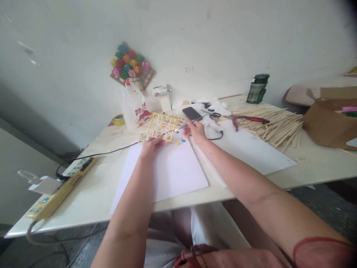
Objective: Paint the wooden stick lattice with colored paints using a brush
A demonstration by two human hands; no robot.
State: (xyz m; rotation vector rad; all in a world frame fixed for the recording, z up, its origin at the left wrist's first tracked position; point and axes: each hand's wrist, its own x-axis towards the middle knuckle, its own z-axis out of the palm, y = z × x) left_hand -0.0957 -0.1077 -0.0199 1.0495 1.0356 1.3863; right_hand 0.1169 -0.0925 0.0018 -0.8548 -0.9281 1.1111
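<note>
A lattice made of thin wooden sticks [159, 124], with yellow strips along some edges, is held tilted above white paper. My left hand [152, 146] grips its lower left edge. My right hand [196, 131] pinches a thin blue stick [182, 126] at the lattice's right side; whether the stick touches the lattice I cannot tell. Small coloured pieces, among them a blue one [183, 141], lie on the white sheet [178, 169] just under my hands. A black phone [192, 113] rests beyond my right hand.
Scissors [214, 115], red-handled pliers [248, 119] and a heap of wooden sticks [279, 128] lie to the right, near a green bottle [258, 89] and a brown paper bag [329, 124]. At left are a power strip [61, 190], a black cable [106, 152], yellow tape [118, 120] and a plastic bag [132, 106].
</note>
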